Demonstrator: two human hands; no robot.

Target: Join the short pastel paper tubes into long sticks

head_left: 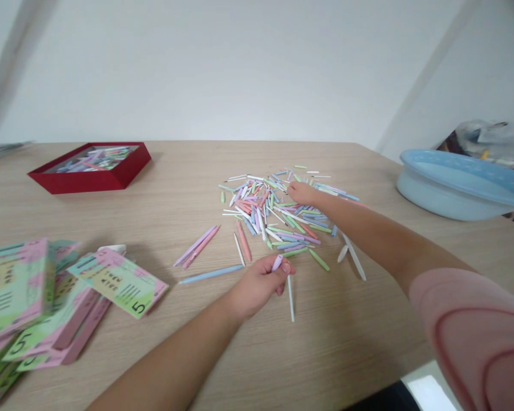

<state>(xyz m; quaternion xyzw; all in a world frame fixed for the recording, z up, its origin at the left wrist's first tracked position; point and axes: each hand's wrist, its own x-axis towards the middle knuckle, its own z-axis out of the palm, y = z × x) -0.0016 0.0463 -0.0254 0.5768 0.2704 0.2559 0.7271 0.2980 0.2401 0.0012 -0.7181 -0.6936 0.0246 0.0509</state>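
My left hand (260,286) is closed around a short lavender pen part (277,262), whose end pokes up between thumb and fingers. A thin white stick (291,299) shows just below those fingers; whether it is held or lies on the table I cannot tell. Farther off, my right hand (302,193) reaches into a spread pile of pastel pen parts (257,202), its fingers pinched together, and what they grip is hidden. Left of the pile lie a lavender pen (197,245) and a pink pen (202,248). A blue pen (212,274) lies close to my left wrist.
A red box (128,171) with many pen parts inside stands at the back left. Stacked pastel cartons (124,282) marked 5 fill the near left. On the right sits a light blue basin (449,194), with plastic bags (497,140) behind it. A wall rises behind the table.
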